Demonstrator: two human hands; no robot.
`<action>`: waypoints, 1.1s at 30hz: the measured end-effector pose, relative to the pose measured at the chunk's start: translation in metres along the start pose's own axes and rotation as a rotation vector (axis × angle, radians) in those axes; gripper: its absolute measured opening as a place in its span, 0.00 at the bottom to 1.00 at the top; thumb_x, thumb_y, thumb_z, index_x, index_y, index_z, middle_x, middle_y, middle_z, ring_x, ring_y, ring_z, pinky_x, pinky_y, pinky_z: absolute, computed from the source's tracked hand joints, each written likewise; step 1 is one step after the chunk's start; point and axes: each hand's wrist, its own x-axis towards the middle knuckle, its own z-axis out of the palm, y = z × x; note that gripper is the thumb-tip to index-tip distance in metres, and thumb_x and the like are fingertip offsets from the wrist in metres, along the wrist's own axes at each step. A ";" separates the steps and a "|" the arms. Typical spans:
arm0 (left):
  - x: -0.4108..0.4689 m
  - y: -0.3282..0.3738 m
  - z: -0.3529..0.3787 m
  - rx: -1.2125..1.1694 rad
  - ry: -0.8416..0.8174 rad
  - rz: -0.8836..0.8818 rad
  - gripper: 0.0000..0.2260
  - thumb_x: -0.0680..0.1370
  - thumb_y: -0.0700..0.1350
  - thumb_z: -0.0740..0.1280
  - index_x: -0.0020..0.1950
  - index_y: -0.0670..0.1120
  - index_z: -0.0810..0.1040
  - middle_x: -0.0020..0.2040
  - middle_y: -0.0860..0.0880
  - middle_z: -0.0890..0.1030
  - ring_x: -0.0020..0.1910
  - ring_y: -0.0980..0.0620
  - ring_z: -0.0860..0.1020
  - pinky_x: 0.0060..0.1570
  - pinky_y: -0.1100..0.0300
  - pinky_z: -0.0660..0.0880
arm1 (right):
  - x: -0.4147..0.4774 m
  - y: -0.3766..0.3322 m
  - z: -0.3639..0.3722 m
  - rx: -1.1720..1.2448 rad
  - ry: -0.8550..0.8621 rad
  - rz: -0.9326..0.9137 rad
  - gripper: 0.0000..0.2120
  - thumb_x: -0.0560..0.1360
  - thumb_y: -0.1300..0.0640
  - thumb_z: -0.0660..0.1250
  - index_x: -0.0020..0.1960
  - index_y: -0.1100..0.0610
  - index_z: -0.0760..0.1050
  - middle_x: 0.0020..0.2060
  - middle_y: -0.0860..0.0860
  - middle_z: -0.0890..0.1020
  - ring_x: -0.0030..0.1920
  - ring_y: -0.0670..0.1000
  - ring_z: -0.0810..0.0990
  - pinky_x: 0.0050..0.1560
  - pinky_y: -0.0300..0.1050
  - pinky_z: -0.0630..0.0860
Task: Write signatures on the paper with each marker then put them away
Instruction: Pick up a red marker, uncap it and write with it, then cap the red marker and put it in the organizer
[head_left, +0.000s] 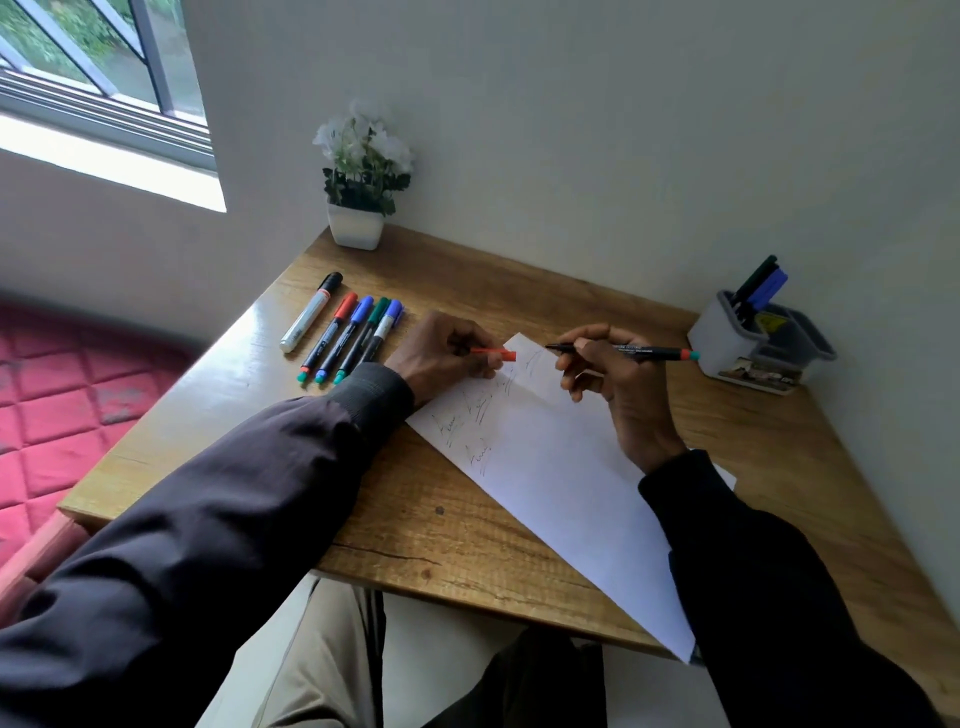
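Here, from your head camera, your right hand (618, 384) grips an uncapped marker (623, 350), its tip pointing left above the far end of the paper (561, 478) and its barrel running out to the right of your fingers. Your left hand (441, 353) pinches the red cap (493, 354) just left of that tip, wrist resting on the paper's edge. Five more markers (343, 332) lie side by side left of your left hand; the holder (753, 338) stands right of your right hand.
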 end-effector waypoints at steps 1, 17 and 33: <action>0.000 0.001 0.000 -0.025 0.005 -0.027 0.07 0.79 0.46 0.71 0.54 0.44 0.84 0.47 0.50 0.85 0.39 0.56 0.85 0.33 0.66 0.81 | 0.003 0.003 0.000 0.029 -0.002 0.003 0.06 0.77 0.62 0.67 0.49 0.64 0.81 0.39 0.61 0.83 0.35 0.57 0.80 0.34 0.46 0.76; -0.001 0.002 0.002 -0.042 0.057 -0.045 0.08 0.79 0.47 0.71 0.55 0.45 0.84 0.48 0.51 0.86 0.38 0.58 0.85 0.34 0.67 0.79 | 0.006 0.017 -0.001 0.101 -0.063 0.003 0.03 0.80 0.67 0.66 0.49 0.66 0.78 0.44 0.66 0.86 0.37 0.62 0.84 0.35 0.47 0.79; -0.003 0.008 0.006 -0.027 0.081 0.024 0.04 0.77 0.47 0.73 0.50 0.49 0.84 0.44 0.53 0.86 0.38 0.59 0.84 0.33 0.70 0.77 | 0.008 0.018 -0.005 0.003 -0.062 -0.007 0.06 0.79 0.63 0.71 0.51 0.66 0.84 0.40 0.60 0.86 0.36 0.58 0.84 0.33 0.44 0.79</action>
